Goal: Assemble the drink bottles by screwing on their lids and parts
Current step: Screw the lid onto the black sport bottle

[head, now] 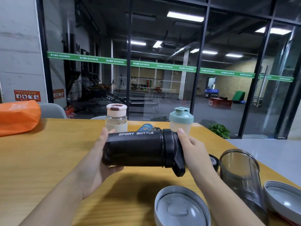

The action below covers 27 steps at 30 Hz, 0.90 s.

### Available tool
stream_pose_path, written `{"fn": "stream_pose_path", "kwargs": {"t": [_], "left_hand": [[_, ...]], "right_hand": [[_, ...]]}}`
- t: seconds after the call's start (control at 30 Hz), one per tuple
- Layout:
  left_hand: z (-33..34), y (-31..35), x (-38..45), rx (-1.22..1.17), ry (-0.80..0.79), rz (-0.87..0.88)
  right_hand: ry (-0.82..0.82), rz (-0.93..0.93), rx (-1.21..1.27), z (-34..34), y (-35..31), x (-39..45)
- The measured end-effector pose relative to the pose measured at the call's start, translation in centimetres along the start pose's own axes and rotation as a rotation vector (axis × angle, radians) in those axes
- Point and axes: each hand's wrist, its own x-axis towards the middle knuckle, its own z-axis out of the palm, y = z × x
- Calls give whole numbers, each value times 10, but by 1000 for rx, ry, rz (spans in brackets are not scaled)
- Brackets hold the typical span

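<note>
A black bottle marked SPORT BOTTLE (pixel 135 149) lies sideways in the air above the wooden table (pixel 53 157). My left hand (pixel 97 159) grips its base end. My right hand (pixel 193 149) wraps the black lid (pixel 172 149) at the other end, whose flip spout points down. Behind stand a clear bottle with a pink lid (pixel 116 117) and a frosted shaker with a green lid (pixel 181 120), both upright and capped. A smoky open tumbler (pixel 241 173) stands at the right, a grey lid (pixel 180 207) lying in front of it.
A second grey lid (pixel 283 199) lies at the far right edge. A small black cap (pixel 213 161) peeks out behind my right wrist. A blue packet (pixel 146 127) lies behind the black bottle. An orange bag (pixel 17 118) sits at the table's far left. Glass wall beyond.
</note>
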Motion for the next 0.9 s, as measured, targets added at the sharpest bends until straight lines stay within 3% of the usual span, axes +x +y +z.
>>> {"fn": "stream_pose_path", "kwargs": {"t": [0.2,0.4,0.53,0.9], "left_hand": [[-4,-6,4,276,134,-187],[-7,-13,-1,457,188,-230],[-1,-6,0,369,241,-183],[-8,-2,2,-8,60,-93]], "right_hand": [[-7,-184,-89,3,3,0],[-6,-223,-81,2,3,0],[27,-217,-62,2,4,1],[52,-166,-20,-1,6,3]]}}
